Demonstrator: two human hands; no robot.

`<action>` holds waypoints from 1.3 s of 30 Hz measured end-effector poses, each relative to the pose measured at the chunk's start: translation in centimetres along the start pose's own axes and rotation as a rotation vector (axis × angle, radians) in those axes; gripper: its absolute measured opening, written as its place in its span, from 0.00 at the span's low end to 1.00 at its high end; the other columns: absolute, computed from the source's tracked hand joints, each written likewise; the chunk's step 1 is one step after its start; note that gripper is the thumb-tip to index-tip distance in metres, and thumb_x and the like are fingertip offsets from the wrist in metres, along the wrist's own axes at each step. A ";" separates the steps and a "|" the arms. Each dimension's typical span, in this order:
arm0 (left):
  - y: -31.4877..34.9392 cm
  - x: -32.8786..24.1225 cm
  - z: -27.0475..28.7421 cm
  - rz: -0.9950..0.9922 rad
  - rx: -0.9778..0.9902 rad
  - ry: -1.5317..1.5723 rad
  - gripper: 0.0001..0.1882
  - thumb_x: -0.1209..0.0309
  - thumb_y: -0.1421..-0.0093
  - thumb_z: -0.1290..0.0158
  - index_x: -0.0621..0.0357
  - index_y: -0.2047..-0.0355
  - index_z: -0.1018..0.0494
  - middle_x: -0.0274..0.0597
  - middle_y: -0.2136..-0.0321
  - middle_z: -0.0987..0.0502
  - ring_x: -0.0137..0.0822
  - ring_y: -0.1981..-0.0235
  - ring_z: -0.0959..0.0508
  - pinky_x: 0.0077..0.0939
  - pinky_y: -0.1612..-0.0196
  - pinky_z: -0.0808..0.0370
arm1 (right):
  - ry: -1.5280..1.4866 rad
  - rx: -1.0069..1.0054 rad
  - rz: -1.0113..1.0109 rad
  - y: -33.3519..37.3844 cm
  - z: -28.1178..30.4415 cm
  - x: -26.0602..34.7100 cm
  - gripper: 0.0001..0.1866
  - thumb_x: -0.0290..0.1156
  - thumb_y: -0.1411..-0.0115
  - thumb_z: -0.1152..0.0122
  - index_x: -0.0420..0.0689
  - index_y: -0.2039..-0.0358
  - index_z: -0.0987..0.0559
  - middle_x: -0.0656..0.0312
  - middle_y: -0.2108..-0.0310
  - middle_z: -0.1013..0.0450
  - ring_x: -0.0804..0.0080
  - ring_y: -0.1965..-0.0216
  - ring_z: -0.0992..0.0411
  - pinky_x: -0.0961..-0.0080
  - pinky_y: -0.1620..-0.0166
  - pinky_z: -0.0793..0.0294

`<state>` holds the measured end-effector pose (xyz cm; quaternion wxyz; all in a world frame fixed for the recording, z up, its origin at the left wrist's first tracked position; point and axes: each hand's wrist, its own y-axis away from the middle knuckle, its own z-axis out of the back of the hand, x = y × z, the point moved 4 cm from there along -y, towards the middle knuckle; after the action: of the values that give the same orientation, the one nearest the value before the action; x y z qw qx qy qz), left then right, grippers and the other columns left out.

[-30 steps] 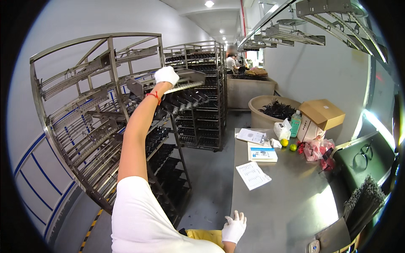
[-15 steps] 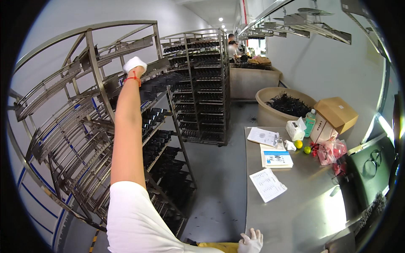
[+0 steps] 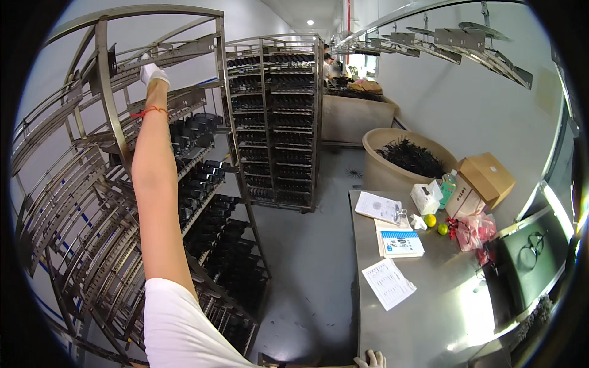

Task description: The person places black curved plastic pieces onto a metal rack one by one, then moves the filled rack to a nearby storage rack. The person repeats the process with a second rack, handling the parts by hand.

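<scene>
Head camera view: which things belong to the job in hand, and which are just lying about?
Likely part of the job:
white-gloved left hand, at tall grey metal rack
rows of glossy black parts on that rack

Seemingly just lying about:
round yellow fruit
round green fruit
greenish plastic bottle
crumpled pink plastic bag

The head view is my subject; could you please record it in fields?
Left hand: white-gloved, raised at the near rack; grip unclear
Right hand: gloved, at the metal table's left edge, partly out of frame
Near rack load: black parts on several tiers
Second rack: holds black parts
Table items: clipboard, booklet, paper sheet, green bottle
Round tub: black pieces
</scene>
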<state>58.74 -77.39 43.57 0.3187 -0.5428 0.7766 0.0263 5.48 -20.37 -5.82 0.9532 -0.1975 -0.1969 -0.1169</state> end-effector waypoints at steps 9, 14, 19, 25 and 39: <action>20.2 1.9 -9.6 -0.865 0.418 -0.627 0.19 0.56 0.35 0.52 0.61 0.64 0.24 0.48 0.68 0.20 0.40 0.69 0.22 0.37 0.63 0.26 | -0.062 0.008 0.076 -1.3 -1.7 -0.3 0.13 0.27 0.56 0.35 0.51 0.67 0.16 0.61 0.53 0.26 0.57 0.45 0.33 0.58 0.41 0.33; 51.2 16.1 -1.9 -0.855 1.458 -0.785 0.14 0.60 0.38 0.49 0.58 0.68 0.24 0.47 0.76 0.22 0.41 0.74 0.21 0.39 0.69 0.25 | -0.362 -0.033 -0.182 -0.1 -1.8 -5.7 0.11 0.26 0.44 0.38 0.47 0.60 0.16 0.56 0.45 0.28 0.57 0.43 0.31 0.68 0.42 0.30; 77.1 10.0 12.7 -0.895 2.156 -0.389 0.09 0.63 0.42 0.46 0.55 0.71 0.24 0.47 0.84 0.23 0.42 0.80 0.20 0.41 0.74 0.24 | -0.622 -0.895 -0.496 -1.0 9.1 -11.5 0.14 0.18 0.40 0.43 0.44 0.56 0.19 0.54 0.45 0.28 0.67 0.47 0.28 0.76 0.46 0.29; 89.2 3.0 23.5 -0.610 2.387 -0.213 0.11 0.63 0.45 0.45 0.51 0.82 0.27 0.49 0.87 0.24 0.48 0.82 0.20 0.43 0.78 0.23 | -0.731 -1.092 -0.712 -6.8 17.4 -23.7 0.16 0.26 0.35 0.48 0.33 0.50 0.24 0.55 0.51 0.25 0.70 0.54 0.25 0.76 0.48 0.27; 96.5 0.9 29.2 -0.350 2.522 -0.605 0.20 0.52 0.39 0.47 0.50 0.83 0.27 0.46 0.87 0.24 0.48 0.84 0.21 0.46 0.78 0.26 | -1.130 -0.584 -0.778 -27.6 12.6 -59.9 0.18 0.36 0.36 0.48 0.47 0.47 0.35 0.57 0.75 0.30 0.67 0.74 0.32 0.71 0.71 0.33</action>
<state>-10.80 -27.35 -9.58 0.7648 0.0613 0.0846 -0.6358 -60.57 -31.08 -11.25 0.5052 -0.3889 -0.6735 -0.3741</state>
